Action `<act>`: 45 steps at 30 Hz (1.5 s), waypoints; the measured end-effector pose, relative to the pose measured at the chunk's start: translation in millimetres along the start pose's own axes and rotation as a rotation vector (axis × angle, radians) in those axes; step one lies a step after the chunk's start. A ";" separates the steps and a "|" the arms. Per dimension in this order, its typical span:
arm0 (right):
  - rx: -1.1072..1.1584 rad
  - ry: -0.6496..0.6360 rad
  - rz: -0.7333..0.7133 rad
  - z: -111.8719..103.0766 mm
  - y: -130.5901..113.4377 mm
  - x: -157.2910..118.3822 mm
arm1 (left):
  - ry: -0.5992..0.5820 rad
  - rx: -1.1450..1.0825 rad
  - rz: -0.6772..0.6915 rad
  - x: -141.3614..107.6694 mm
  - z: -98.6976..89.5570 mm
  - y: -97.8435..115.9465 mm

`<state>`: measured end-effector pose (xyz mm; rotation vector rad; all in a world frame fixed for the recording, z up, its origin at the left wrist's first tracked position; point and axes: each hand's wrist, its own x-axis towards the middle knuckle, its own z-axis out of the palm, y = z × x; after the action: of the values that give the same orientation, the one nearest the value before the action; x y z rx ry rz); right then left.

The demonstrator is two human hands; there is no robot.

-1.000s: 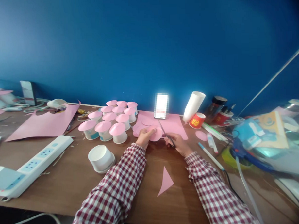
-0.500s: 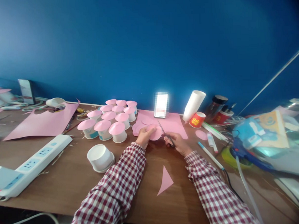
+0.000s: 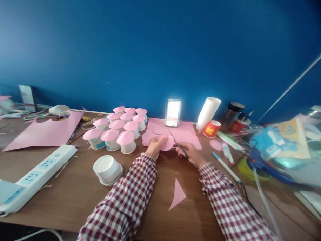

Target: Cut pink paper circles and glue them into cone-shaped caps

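My left hand (image 3: 155, 147) pinches a pink paper circle (image 3: 167, 143), thumb on top. In my right hand (image 3: 192, 154) is a pair of scissors (image 3: 174, 137), its blades pointing up and left at the circle's right edge. Whether the blades are cutting paper I cannot tell. Behind both hands lie pink paper sheets (image 3: 188, 131) with more cut round shapes among them. A pink triangular scrap (image 3: 177, 195) rests on the table between my forearms.
Several paper cups topped with pink discs (image 3: 125, 138) stand to the left. Nearer are an upturned white cup (image 3: 106, 168) and a power strip (image 3: 43, 173). On the right are stacked white cups (image 3: 209, 113), a red cup (image 3: 211, 128), a marker (image 3: 226, 167) and a blue glue gun (image 3: 270, 171).
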<state>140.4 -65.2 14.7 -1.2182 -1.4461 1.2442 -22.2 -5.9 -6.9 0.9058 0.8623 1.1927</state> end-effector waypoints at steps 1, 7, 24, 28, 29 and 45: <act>0.002 0.000 0.001 -0.2 0.4 0.2 | -0.002 -0.001 0.002 -0.2 0.1 0.2; 0.029 -0.013 0.000 -0.4 0.0 0.3 | -0.008 -0.007 0.000 1.7 -0.6 -1.2; -0.112 0.010 -0.041 -0.6 -0.8 0.5 | 0.012 0.004 0.000 2.1 -0.8 -1.4; -0.083 0.046 -0.023 0.7 -2.2 -0.6 | 0.005 0.003 0.000 1.3 -0.6 -0.1; -0.065 0.041 -0.019 0.9 -2.1 -0.7 | 0.005 0.006 0.003 1.2 -0.7 0.1; -0.132 0.047 -0.044 0.6 2.0 1.1 | -0.014 -0.040 0.022 -1.7 1.5 1.8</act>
<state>139.9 -64.2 12.7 -1.2878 -1.5317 1.0984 -21.8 -7.5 -4.6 0.8917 0.8167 1.2175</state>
